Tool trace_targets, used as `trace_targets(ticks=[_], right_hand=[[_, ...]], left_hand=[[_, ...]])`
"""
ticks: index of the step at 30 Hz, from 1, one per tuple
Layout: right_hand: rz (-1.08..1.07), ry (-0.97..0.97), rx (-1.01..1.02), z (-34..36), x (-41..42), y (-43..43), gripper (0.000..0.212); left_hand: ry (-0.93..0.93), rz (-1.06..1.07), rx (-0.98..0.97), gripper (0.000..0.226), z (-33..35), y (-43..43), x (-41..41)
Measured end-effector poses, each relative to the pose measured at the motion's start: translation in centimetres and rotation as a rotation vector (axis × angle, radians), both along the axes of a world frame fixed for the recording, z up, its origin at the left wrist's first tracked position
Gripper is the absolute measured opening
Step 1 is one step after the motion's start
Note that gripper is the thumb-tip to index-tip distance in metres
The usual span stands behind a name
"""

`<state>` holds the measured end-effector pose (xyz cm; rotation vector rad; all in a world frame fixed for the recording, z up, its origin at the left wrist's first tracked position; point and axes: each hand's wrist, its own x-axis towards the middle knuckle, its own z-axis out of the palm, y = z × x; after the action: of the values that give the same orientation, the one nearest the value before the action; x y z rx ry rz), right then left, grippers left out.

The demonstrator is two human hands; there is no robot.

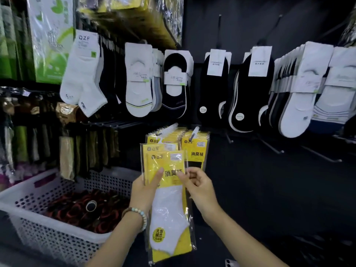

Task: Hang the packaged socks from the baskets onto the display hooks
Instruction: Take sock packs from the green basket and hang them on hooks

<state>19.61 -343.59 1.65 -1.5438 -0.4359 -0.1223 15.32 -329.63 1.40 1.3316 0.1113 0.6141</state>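
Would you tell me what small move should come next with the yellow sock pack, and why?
Probably raise the front pack toward the hook above: the left hand and right hand grip it just below matching yellow packs already hanging there.

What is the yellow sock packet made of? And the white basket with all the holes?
The yellow sock packet looks like thin clear plastic film: shiny, crinkled at the edges, yellow card and white sock showing through. The white basket looks like hard moulded plastic, fairly matte, with neat rows of holes.
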Motion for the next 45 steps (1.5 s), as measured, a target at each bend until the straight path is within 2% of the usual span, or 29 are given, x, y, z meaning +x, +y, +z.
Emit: trace_targets(ticks=[3, 5, 6, 8, 12, 17, 22, 26, 30, 35, 37, 41, 45], right_hand=[[0.0, 0.039, 0.055, 0.4, -0.5, -0.6, 0.023], [0.012, 0.059, 0.082, 0.3, -0.5, -1.2, 0.024], [0.012, 0.064, 0.1, 0.2, -0.4, -1.5, 0.027], [-0.013, 0.087, 0.147, -0.2, -0.1, -2.3, 0.029], [-0.113, 0.114, 0.215, -0.5, 1.1, -3.9, 0.004], [-0.197, 0.026, 0.139, 0.8, 3.7, -3.8, 0.005], [-0.213, -0.053, 0.057, 1.5, 7.0, -1.8, 0.006], [-0.297, 0.011, 0.047, 0.5, 10.4, -0.9, 0.002], [-0.474, 0.157, 0.05, -0.4, 13.0, -1.0, 0.016], [-0.599, 0.235, -0.038, -2.4, 12.3, -2.1, 0.02], [-0.527, 0.216, -0.025, -2.6, 10.9, -2.5, 0.021], [-0.233, 0.154, 0.002, -0.9, 6.9, -2.3, 0.014], [0.013, 0.145, 0.001, 1.1, 3.3, -1.5, 0.019]], left_hand=[[0.005, -0.012, -0.004, 0.03, 0.1, -0.7, 0.0], [0.037, -0.008, 0.019, 0.022, 0.2, -0.9, 0.0], [0.044, 0.008, 0.028, 0.025, 0.4, -0.8, -0.2], [0.064, 0.093, 0.083, 0.045, 0.5, -0.4, -0.4], [0.09, 0.265, 0.178, 0.051, 0.5, 1.5, -0.3], [0.06, 0.359, 0.237, 0.05, 0.7, 3.4, -0.2], [0.03, 0.353, 0.239, 0.05, 0.5, 4.3, 0.4], [0.02, 0.35, 0.262, 0.051, 0.7, 4.9, 0.9], [0.013, 0.328, 0.263, 0.05, 0.6, 5.2, 1.4], [0.011, 0.294, 0.288, 0.051, 0.3, 5.0, 1.4], [0.007, 0.271, 0.287, 0.051, 0.2, 4.7, 1.4], [-0.011, 0.202, 0.259, 0.049, -0.1, 3.3, 1.9], [0.011, 0.067, 0.248, 0.041, -1.0, 0.7, 2.7]])
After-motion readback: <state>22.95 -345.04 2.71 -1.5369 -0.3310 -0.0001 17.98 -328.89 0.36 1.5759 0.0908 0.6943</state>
